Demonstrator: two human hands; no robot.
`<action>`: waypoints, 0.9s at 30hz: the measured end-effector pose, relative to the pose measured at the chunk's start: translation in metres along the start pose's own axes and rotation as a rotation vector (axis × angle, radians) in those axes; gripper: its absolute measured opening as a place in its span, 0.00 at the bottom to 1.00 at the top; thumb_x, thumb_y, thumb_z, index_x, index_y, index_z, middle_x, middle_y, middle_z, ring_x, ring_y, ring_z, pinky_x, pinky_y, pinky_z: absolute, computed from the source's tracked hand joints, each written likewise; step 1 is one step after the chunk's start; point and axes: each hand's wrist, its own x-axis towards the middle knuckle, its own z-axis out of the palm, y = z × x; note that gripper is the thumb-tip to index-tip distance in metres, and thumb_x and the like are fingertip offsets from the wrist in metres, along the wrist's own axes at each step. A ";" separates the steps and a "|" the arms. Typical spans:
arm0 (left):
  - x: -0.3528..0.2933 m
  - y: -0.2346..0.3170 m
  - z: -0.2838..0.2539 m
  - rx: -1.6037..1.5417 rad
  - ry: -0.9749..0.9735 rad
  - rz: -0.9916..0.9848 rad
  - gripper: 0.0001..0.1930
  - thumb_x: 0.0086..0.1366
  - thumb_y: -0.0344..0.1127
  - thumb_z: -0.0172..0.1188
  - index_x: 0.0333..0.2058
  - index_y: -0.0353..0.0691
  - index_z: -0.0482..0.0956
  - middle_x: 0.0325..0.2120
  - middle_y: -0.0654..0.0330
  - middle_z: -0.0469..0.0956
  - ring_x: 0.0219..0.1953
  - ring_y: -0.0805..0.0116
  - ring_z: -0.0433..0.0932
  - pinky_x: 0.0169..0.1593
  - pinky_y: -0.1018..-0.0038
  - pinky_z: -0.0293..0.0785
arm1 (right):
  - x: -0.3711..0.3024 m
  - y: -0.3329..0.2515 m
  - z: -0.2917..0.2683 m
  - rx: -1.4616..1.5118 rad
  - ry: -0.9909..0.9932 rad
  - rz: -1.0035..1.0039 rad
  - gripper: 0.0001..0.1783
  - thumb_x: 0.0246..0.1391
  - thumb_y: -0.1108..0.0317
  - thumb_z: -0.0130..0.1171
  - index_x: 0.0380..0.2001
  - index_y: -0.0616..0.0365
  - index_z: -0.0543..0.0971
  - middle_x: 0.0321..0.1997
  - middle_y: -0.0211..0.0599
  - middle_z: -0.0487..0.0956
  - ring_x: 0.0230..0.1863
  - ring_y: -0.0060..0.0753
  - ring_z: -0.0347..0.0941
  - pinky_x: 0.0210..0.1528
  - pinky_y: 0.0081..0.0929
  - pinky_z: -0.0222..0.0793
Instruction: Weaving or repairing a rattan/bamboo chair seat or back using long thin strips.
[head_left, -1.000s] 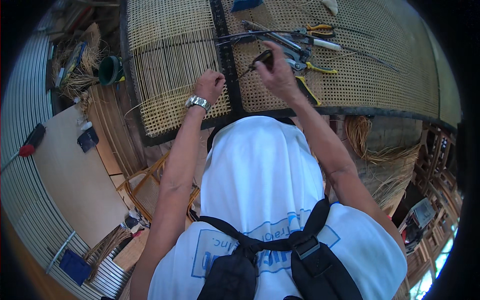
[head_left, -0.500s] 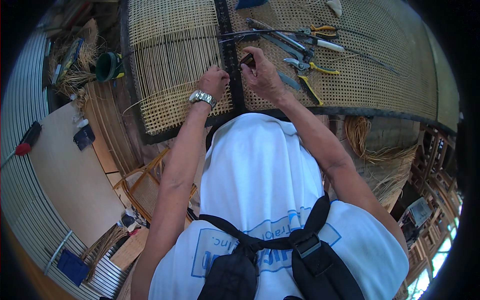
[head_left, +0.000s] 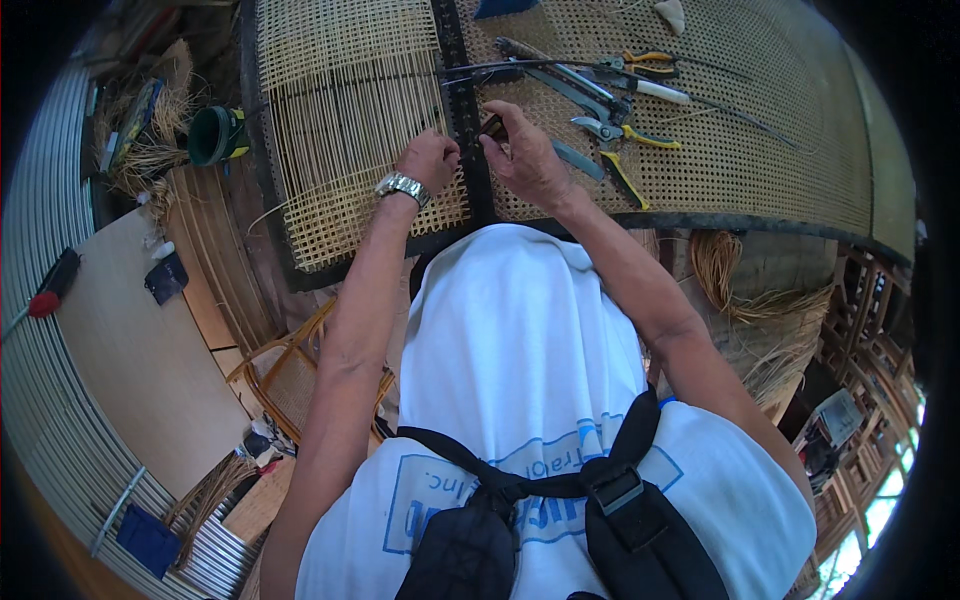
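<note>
My left hand (head_left: 430, 163), with a metal watch (head_left: 403, 188) on its wrist, is closed at the right edge of a partly woven cane panel (head_left: 330, 215). Its fingertips pinch together beside the dark centre bar (head_left: 455, 75) of the frame; what they hold is too small to make out. Just across that bar, my right hand (head_left: 525, 165) curls its thumb and fingers round a small tool with a dark handle (head_left: 494, 127). The tool's working end cannot be made out. Long loose strands run along the middle of the left panel, with closer weave at its near end.
On the finished cane panel (head_left: 760, 150) at right lie yellow-handled pruning shears (head_left: 625, 133), pliers (head_left: 650, 64) and several long tools. A green bucket (head_left: 208, 135) stands left of the frame. A bundle of cane strands (head_left: 715, 265) hangs below its near edge at right.
The tool in my right hand has tilted slightly, and that hand's fingers have shifted a little. My left hand stays nearly in place.
</note>
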 end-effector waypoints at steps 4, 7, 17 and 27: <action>0.001 -0.006 0.004 -0.035 0.015 0.031 0.06 0.59 0.29 0.64 0.36 0.40 0.85 0.34 0.52 0.78 0.39 0.53 0.79 0.46 0.62 0.77 | -0.001 -0.007 0.003 0.025 -0.027 -0.017 0.24 0.58 0.75 0.58 0.57 0.60 0.67 0.39 0.48 0.78 0.36 0.47 0.78 0.39 0.37 0.76; 0.002 -0.014 0.005 -0.007 -0.019 0.071 0.08 0.58 0.33 0.64 0.37 0.43 0.85 0.36 0.52 0.76 0.40 0.52 0.79 0.44 0.60 0.78 | -0.001 -0.011 0.006 -0.052 -0.031 -0.013 0.24 0.58 0.75 0.62 0.57 0.57 0.68 0.41 0.45 0.78 0.38 0.39 0.80 0.41 0.33 0.77; 0.001 -0.016 0.004 -0.128 0.022 0.139 0.06 0.61 0.36 0.65 0.35 0.44 0.86 0.33 0.52 0.75 0.39 0.52 0.78 0.43 0.61 0.76 | 0.004 -0.010 0.020 -0.236 0.067 -0.247 0.22 0.54 0.74 0.64 0.51 0.60 0.69 0.40 0.49 0.77 0.36 0.54 0.78 0.36 0.42 0.75; -0.009 -0.005 0.022 -0.283 0.154 0.239 0.11 0.62 0.39 0.64 0.42 0.44 0.82 0.42 0.52 0.80 0.44 0.53 0.80 0.45 0.60 0.78 | 0.041 -0.054 -0.004 -0.473 -0.334 -0.137 0.14 0.55 0.65 0.65 0.39 0.59 0.72 0.33 0.47 0.79 0.36 0.53 0.78 0.35 0.45 0.73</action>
